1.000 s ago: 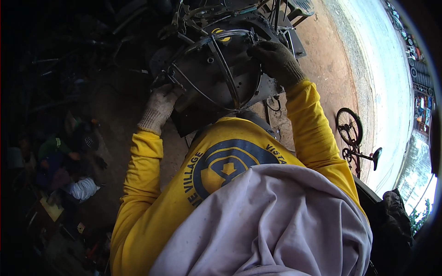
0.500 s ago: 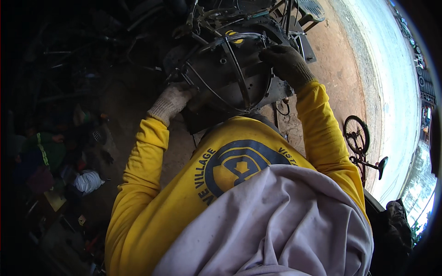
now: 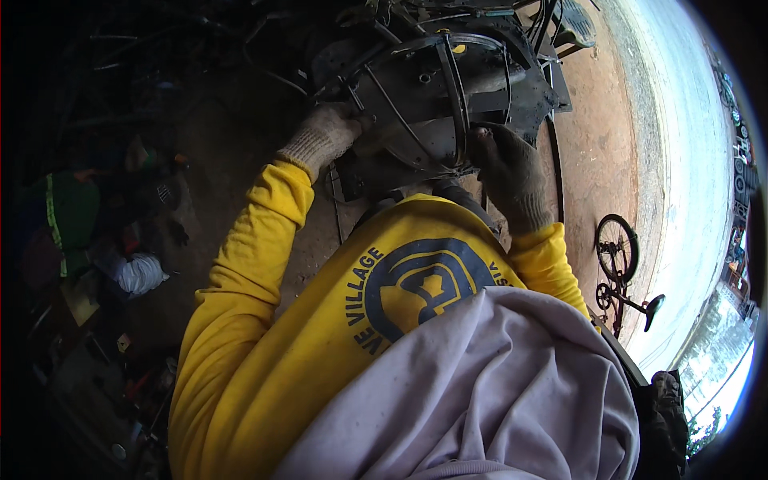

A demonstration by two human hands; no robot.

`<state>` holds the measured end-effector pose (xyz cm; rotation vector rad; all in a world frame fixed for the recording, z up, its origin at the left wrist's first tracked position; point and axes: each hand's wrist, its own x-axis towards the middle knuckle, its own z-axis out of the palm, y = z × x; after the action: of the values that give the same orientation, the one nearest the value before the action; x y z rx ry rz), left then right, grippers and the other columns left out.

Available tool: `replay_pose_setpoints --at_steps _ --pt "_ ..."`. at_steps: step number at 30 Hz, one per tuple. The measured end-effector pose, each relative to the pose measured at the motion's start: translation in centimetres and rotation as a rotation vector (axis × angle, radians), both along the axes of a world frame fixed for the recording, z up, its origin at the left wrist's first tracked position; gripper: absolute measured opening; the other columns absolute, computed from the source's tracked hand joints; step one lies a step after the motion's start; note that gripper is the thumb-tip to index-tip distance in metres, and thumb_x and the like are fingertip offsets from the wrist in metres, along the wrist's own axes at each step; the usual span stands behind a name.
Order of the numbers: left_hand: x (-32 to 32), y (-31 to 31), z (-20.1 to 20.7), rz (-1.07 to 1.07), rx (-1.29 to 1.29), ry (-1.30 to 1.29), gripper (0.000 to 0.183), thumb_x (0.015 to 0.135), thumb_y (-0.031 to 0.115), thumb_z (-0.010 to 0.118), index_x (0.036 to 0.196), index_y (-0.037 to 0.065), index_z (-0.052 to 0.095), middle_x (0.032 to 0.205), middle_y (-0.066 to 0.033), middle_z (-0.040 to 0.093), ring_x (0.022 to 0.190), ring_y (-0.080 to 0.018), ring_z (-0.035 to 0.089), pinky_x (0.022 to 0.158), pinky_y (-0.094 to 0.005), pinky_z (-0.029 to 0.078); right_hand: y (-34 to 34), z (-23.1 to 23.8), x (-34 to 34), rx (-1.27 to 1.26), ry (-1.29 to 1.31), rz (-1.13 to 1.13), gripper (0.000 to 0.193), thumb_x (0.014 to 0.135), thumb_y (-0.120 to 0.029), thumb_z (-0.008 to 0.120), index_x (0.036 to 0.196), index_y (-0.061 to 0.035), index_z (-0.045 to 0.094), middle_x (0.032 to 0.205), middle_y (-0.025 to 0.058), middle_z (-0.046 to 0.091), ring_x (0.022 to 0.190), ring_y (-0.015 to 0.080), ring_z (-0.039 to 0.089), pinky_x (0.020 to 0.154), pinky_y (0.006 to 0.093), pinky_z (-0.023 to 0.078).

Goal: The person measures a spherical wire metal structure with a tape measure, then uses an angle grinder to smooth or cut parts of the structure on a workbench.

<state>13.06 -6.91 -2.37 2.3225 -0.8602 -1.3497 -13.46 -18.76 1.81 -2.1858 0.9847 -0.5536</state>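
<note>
A curved frame of dark metal bars (image 3: 456, 92) lies over a dark metal worktable (image 3: 548, 96) in front of me. It has a bowed outer bar, a flat middle strip and thin side rods. My left hand (image 3: 332, 132), in a pale knit work glove, is closed on the frame's left corner. My right hand (image 3: 512, 172), in a darker, dirtier glove, is at the near end of the middle strip. Its fingers are curled against the metal there, with the tips partly hidden. A yellow round spot (image 3: 459, 49) shows behind the far bar.
Metal rods and scrap (image 3: 400, 20) crowd the table's far side. A plastic chair (image 3: 574, 24) stands at the far right. On the right, a bicycle (image 3: 618, 252) lies near the road. At left, a white bundle (image 3: 142, 274) and a green cloth (image 3: 76, 212) sit in shadow.
My right hand has come from the frame's far right side down to the near end of the middle strip. The left hand stays at the left corner. The view has shifted somewhat.
</note>
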Motion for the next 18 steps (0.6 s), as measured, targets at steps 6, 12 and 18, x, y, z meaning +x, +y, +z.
replay_pose_setpoints --at_steps 6,12,18 --pt "0.3 -0.1 0.0 -0.151 -0.010 -0.085 0.046 0.095 0.043 0.064 0.127 0.010 0.069 0.125 -0.0178 0.069 0.115 -0.0333 0.066 0.100 -0.0422 0.051 -3.0 1.0 1.4 1.000 0.055 0.088 0.041 0.104 -0.039 0.058 0.107 -0.0010 0.072 0.080 0.0086 0.069 0.069 0.0098 0.065 0.061 0.0276 0.051" --pt "0.1 -0.2 0.3 -0.107 0.028 -0.094 0.049 0.095 0.044 0.064 0.126 0.006 0.067 0.119 -0.0194 0.070 0.112 -0.0327 0.067 0.098 -0.0414 0.052 -1.3 -0.5 -0.7 0.075 0.149 0.464 0.028 0.092 -0.031 0.074 0.107 -0.0076 0.073 0.095 0.0141 0.074 0.083 0.0292 0.073 0.072 0.0372 0.057" --pt "1.2 0.3 -1.4 -0.142 -0.037 -0.073 0.051 0.094 0.046 0.063 0.123 0.004 0.068 0.119 -0.0205 0.069 0.111 -0.0330 0.067 0.095 -0.0413 0.052 1.3 1.6 0.4 -0.058 0.291 0.267 0.020 0.094 -0.031 0.067 0.095 -0.0137 0.076 0.093 0.0098 0.074 0.084 0.0308 0.074 0.071 0.0400 0.059"
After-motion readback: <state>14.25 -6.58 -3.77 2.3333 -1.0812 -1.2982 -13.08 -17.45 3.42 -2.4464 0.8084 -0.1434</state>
